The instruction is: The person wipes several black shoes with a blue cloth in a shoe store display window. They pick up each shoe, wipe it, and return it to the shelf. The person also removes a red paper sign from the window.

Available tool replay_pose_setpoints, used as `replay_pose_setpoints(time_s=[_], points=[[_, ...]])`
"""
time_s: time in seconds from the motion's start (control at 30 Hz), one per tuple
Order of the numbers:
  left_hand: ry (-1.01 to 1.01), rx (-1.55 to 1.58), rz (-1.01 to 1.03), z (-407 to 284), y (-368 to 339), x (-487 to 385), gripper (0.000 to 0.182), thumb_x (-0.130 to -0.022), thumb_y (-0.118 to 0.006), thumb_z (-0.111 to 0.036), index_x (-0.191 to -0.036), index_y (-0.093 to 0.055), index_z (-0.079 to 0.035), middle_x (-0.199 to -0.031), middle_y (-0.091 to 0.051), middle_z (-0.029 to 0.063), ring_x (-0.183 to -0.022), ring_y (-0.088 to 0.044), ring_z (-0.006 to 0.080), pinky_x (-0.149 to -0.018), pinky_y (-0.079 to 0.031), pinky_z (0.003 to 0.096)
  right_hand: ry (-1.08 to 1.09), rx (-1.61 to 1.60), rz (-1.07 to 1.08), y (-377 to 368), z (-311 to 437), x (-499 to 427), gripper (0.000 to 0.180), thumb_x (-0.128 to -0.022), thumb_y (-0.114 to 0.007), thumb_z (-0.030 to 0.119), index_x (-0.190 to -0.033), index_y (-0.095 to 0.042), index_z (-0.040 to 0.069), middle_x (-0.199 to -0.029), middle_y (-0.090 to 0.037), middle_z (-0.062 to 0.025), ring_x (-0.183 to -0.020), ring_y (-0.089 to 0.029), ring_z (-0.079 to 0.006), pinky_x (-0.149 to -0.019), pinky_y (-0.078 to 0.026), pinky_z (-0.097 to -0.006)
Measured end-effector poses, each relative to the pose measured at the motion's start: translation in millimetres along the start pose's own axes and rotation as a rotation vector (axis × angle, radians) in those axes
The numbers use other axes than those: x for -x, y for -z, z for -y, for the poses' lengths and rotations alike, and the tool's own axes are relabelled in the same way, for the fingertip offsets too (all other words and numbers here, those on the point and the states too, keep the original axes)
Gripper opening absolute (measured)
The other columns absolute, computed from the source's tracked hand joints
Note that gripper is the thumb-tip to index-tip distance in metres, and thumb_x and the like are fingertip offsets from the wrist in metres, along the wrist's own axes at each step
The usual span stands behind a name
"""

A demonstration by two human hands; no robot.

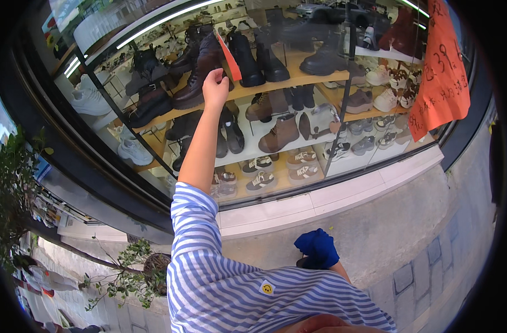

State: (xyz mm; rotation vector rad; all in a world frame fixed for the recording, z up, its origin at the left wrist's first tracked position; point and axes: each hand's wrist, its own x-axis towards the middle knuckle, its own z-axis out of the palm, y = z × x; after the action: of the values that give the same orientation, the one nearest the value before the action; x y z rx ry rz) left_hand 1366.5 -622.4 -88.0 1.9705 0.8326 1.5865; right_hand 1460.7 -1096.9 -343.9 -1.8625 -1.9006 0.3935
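My left hand [216, 85] is raised in front of a shop window, its fingers bent. Just right of its fingertips is the lower part of a narrow red paper strip [229, 58]; whether they touch, or whether the fingers hold anything, I cannot tell. Behind the hand, past the glass, stands a dark brown lace-up boot [199, 79]. Low at my right side, a bunched blue cloth [318, 248] covers most of my right hand [336, 266]; only the part by the wrist shows. A dark thing, partly hidden, sits under the cloth's left edge.
Shelves behind the glass hold black boots [245, 62], a brown ankle boot [280, 133] and several sneakers [259, 181]. A large orange handwritten paper sign [443, 79] hangs at right. A tiled ledge [278, 216] runs below the window. A potted plant [155, 266] and people are at left.
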Motion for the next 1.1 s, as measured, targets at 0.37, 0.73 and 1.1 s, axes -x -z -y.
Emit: replay_pose_setpoints(time_s=[0.37,0.73,1.1], points=[[0.042,-0.170,0.030,36.3,-38.8,-34.5,0.040,-0.074,-0.061,0.004,-0.112,-0.058,-0.005,-0.109,-0.062,0.0106,-0.101,-0.059,0.0253,-0.087,-0.047,0.0357,0.044,0.141,0.114,109.1,-133.2,-90.6,0.028,-0.051,-0.071,0.016,-0.075,-0.062,0.023,-0.082,-0.062,0.0004,-0.078,-0.055,-0.0260,-0.056,-0.043,-0.0399],[-0.453,-0.543,0.056,39.7,-23.6,-26.1,0.016,-0.069,-0.070,-0.001,-0.083,-0.065,-0.008,-0.086,-0.060,0.0098,-0.086,-0.057,0.0308,-0.075,-0.047,0.0380,0.042,-0.209,0.128,98.1,-154.8,-126.7,0.009,-0.068,-0.064,0.017,-0.075,-0.064,0.022,-0.078,-0.066,0.0021,-0.078,-0.057,-0.0247,-0.061,-0.048,-0.0385],[-0.460,-0.618,0.139,48.3,-22.3,-31.7,0.013,-0.076,-0.063,0.003,-0.087,-0.064,-0.003,-0.092,-0.057,0.0125,-0.086,-0.057,0.0311,-0.073,-0.047,0.0370,-0.369,-0.201,0.050,119.4,-143.2,-137.2,0.019,-0.070,-0.056,0.031,-0.072,-0.068,0.016,-0.083,-0.065,-0.0074,-0.082,-0.062,-0.0279,-0.065,-0.050,-0.0432]])
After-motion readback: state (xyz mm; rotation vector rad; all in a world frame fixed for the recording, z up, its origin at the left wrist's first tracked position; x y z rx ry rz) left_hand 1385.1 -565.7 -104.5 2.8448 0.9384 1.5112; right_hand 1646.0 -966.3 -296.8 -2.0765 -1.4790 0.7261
